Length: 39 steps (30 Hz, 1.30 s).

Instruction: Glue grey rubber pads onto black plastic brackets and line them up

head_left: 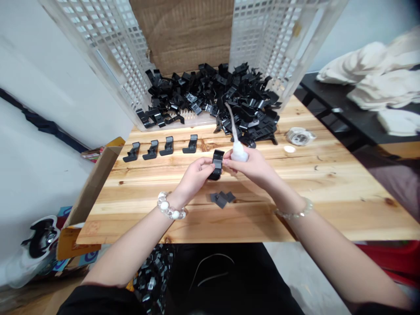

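Grip, left hand [196,174]: pinched on black clip [217,165] over worktop [131,223], likely steadying it; right hand [255,165]: curled round white bottle [239,151], nozzle [233,124] up, presumably freeing fingertips [227,162] by clip's edge.

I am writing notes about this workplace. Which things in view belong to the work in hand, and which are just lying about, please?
Likely part of the work:
black part, in the left hand
white nozzle bottle, in the right hand
dark flat pieces
four black parts in a row
heaped black parts

Apparently just lying about:
pale roll
pale bundles
cardboard box
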### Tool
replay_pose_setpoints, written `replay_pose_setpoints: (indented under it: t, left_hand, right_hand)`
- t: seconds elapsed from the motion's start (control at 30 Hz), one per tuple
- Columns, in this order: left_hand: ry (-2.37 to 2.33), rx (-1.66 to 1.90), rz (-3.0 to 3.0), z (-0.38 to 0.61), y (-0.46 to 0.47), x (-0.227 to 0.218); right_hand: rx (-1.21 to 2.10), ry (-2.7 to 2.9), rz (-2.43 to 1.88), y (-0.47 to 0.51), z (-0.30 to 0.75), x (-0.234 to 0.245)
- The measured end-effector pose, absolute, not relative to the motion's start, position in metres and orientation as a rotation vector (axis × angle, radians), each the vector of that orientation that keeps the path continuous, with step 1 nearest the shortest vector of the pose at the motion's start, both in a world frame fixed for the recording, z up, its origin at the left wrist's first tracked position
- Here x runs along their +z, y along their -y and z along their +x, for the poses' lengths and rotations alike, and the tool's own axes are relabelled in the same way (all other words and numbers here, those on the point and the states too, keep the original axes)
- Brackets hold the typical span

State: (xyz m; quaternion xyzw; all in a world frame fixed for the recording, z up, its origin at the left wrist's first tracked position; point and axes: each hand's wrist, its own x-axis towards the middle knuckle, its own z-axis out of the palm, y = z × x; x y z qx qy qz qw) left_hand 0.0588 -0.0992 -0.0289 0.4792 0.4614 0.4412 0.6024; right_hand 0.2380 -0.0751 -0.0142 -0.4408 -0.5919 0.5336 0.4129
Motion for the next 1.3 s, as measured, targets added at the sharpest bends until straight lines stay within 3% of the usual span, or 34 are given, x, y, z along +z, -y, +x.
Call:
replay_pose_setpoints:
  t: [0.17, 0.33, 0.57, 1.3]
  left_hand:
    - [-1.038, 1.026, 1.149, 0.06, 0.1, -0.031]
    - [-1.024, 1.012, 1.159, 0.061, 0.101, -0.029]
    - [-1.032, 0.987, 1.165, 0.061, 0.101, -0.029]
    - [-1.025, 0.969, 1.152, 0.062, 0.103, -0.028]
  right_hand:
    - [0.778, 1.801, -1.221, 0.071, 0.238, -0.022]
    - [0.786, 1.851, -1.195, 0.071, 0.238, -0.023]
    - [0.771, 1.491, -1.194, 0.068, 0.244, -0.021]
    - [0.708, 1.668, -1.233, 0.072, 0.236, -0.031]
